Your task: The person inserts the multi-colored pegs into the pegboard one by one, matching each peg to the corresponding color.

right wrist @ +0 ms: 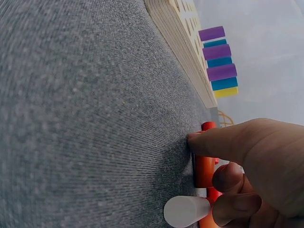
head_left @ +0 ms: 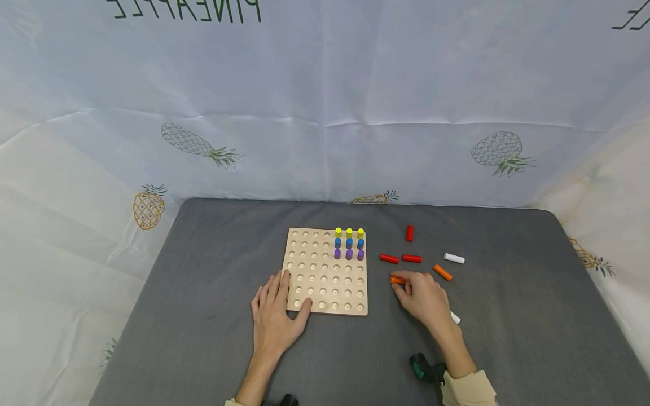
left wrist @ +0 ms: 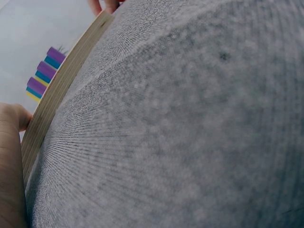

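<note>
My left hand [head_left: 276, 321] rests at the near left corner of a wooden pegboard [head_left: 325, 279], its fingers fairly straight along the edge and its thumb on the near side. Rows of yellow pegs [head_left: 348, 232], blue pegs [head_left: 348, 243] and purple pegs [head_left: 348, 255] stand in holes at the board's far right. To the right of the board, my right hand [head_left: 424, 296] pinches an orange peg [head_left: 396, 279] that lies on the table. In the right wrist view, thumb and fingertips are at this orange peg [right wrist: 205, 172].
Loose red pegs [head_left: 412, 258] lie beyond my right hand. Another orange peg [head_left: 443, 272] and a white peg [head_left: 454, 258] are to its right. A second white peg [head_left: 455, 317] is partly hidden by the wrist. Grey cloth [head_left: 203, 316] covers the table; a pineapple-print curtain [head_left: 325, 84] hangs behind.
</note>
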### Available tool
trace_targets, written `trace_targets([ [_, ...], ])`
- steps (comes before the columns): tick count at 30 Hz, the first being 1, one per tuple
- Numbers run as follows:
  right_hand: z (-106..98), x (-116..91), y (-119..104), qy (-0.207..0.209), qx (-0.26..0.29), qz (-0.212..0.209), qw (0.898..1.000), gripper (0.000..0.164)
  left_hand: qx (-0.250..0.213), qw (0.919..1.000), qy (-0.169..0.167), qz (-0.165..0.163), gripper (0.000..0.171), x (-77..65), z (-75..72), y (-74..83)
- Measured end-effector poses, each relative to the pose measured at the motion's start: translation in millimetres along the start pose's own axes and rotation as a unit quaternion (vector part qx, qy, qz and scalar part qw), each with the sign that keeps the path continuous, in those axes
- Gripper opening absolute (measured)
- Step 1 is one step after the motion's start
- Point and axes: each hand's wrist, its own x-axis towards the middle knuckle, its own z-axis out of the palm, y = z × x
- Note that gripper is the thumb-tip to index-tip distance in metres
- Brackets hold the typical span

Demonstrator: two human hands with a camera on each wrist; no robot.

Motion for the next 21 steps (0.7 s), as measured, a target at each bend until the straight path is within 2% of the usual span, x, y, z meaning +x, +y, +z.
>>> trace_targets([
  [21,2.1,0.1,-2.8,0.047,0.039,0.004,0.998,0.017,-0.001,1.0,0.008,0.004,0.083,-0.4,0.9,-0.5],
])
